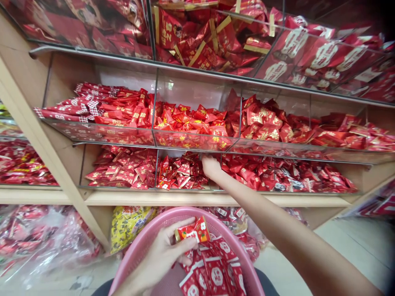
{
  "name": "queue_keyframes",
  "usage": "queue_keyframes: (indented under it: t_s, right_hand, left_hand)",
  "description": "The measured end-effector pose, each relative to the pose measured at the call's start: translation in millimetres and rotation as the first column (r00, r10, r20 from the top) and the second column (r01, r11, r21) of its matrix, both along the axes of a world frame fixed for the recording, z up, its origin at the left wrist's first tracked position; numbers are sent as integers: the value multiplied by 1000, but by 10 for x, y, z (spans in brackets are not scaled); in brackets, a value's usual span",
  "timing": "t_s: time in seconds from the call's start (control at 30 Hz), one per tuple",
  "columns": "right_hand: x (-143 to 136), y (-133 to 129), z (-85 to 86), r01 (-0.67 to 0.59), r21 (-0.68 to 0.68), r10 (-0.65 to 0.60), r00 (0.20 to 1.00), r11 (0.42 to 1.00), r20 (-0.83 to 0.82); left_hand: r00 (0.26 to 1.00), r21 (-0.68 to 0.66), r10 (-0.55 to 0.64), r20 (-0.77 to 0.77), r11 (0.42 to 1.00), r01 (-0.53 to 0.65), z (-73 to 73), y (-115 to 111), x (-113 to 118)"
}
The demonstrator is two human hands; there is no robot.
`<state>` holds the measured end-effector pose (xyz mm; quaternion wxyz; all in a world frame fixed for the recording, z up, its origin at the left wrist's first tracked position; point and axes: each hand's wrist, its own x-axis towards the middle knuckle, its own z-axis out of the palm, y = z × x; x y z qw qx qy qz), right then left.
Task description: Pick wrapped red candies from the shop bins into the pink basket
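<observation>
My left hand [173,246] is closed on a small red candy packet [195,232] with white flowers and a gold end. It is over a pink plastic basket [135,250], inside which lie several dark red packets [216,275] with white prints. My right hand [211,166] reaches into the lowest shelf bin, its fingers curled. Whatever it may hold is hidden from me. Just left of that hand are small red wrapped candies [182,170], heaped behind a clear front panel. To its right lie more red packets [243,168].
Clear dividers split the shelves above into bins of red packets [191,121]. A wooden ledge [277,200] runs below the lowest bins. Under it are a yellow bag [129,224] and clear plastic bags of red packets [40,238] on the tiled floor [354,250].
</observation>
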<state>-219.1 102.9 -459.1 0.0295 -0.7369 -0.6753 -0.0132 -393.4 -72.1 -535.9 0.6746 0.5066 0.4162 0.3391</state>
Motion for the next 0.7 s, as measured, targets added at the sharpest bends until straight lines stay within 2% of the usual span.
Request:
queue_keyframes:
  t_s: [0.17, 0.37, 0.6, 0.7]
  right_hand:
    - [-3, 4, -22, 7, 50, -8, 1000, 999, 5]
    - [-52, 31, -102, 4, 42, -4, 1000, 999, -2]
    - [56, -206, 176, -136, 59, 131, 989, 989, 71]
    - [179, -399, 194, -235, 129, 226, 971, 963, 79]
  left_hand:
    - [1000, -15, 20, 11, 1000, -20, 47, -6, 22]
    - [1000, -6, 14, -26, 1000, -14, 93, -32, 19]
    - [998, 17, 29, -50, 999, -29, 112, -34, 7]
    - [999, 19, 27, -37, 999, -26, 114, -38, -4]
